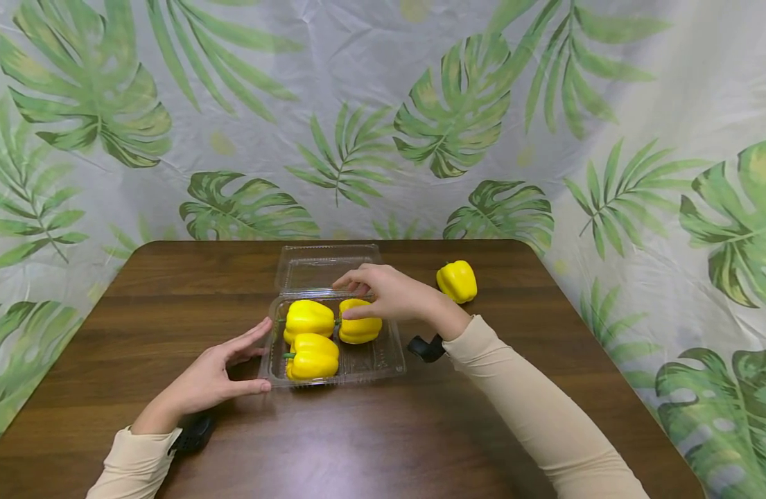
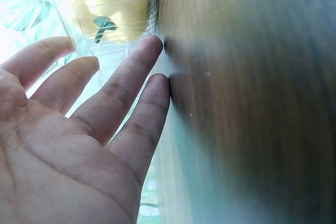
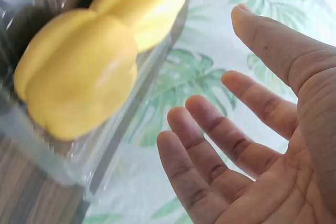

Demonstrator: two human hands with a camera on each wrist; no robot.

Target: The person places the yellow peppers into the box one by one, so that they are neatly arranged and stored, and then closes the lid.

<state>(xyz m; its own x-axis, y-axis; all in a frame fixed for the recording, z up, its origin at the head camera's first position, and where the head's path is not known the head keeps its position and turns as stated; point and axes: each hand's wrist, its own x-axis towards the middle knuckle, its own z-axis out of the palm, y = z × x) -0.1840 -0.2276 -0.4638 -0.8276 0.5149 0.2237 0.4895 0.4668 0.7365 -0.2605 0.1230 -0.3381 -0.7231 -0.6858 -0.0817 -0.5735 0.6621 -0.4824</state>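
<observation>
A clear plastic clamshell container (image 1: 392, 353) lies unfolded on the table, holding three yellow bell peppers. Two of them, a back-left pepper (image 1: 309, 317) and a front-left pepper (image 1: 315, 357), sit side by side; a third pepper (image 1: 362, 330) is at the back right. My left hand (image 1: 211, 374) spreads its fingers and thumb along the container's left wall. In the left wrist view its fingertips (image 2: 152, 45) are right at the plastic. My right hand (image 1: 398, 294) hovers over the back-right pepper, partly covering it; the right wrist view shows its palm (image 3: 273, 198) holding nothing, fingers apart.
One more yellow pepper (image 1: 457, 281) lies on the dark wood table (image 1: 514, 402) to the right, beyond my right wrist. The container's transparent lid (image 1: 326, 263) is folded back towards the far edge. A leaf-patterned curtain (image 1: 358, 138) hangs behind the table.
</observation>
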